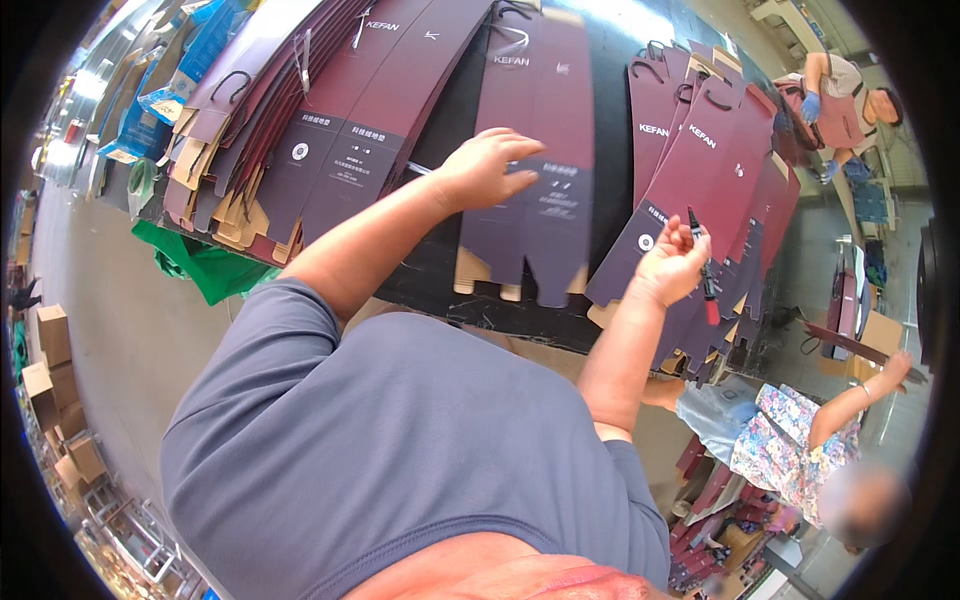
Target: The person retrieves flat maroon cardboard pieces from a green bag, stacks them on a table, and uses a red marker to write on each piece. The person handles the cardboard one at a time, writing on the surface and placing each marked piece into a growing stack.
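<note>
A single flat, unfolded carton (540, 130), maroon above and dark purple below, lies lengthwise in the middle of the black table and looks slightly blurred. Over its left half is my left hand (488, 172), fingers stretched out and thumb apart; whether it presses on the card I cannot tell. My right hand (672, 264) is closed on a marker pen (711, 290) with a black body and a red end. That hand hovers above a fanned stack of similar flat cartons (700, 160) on the right, which have black cord handles.
A thick pile of flat cartons (340, 120) covers the table's left side, near blue boxes (165, 80). Green plastic (200, 262) hangs off the table (440, 293) edge. A person in a floral top (790, 450) stands close on the right; another with blue gloves (811, 106) works farther off.
</note>
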Available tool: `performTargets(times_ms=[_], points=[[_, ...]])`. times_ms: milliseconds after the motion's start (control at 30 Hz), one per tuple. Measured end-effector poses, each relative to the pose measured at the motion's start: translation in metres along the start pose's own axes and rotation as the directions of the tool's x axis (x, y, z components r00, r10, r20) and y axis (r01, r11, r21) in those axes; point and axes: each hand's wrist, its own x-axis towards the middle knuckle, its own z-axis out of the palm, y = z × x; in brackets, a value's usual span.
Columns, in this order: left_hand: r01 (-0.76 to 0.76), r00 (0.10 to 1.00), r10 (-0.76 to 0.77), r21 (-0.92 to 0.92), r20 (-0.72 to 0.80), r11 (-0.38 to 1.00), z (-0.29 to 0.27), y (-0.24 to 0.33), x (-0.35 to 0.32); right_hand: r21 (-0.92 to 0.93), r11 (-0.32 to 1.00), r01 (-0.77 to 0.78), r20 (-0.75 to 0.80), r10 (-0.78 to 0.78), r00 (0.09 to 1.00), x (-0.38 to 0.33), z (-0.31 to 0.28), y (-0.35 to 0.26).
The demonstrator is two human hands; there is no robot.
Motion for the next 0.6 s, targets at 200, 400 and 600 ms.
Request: performTargets(times_ms=[200,400,600], points=[[0.276,0.961,-0.264,0.351,-0.084,0.895,0.063,-0.037,-0.034,-0.599,0.797,0.076,0.481,0.283,0.830,-0.022,-0.010,0.029],[0.233,0.972,-0.211,0.364,-0.100,0.902,0.063,-0.041,-0.041,-0.675,0.704,0.220,0.571,0.309,0.760,-0.016,-0.034,0.097],[0.222,0.975,-0.200,0.370,-0.098,0.902,0.063,-0.042,-0.041,-0.687,0.657,0.312,0.610,0.287,0.739,-0.006,-0.045,0.114]])
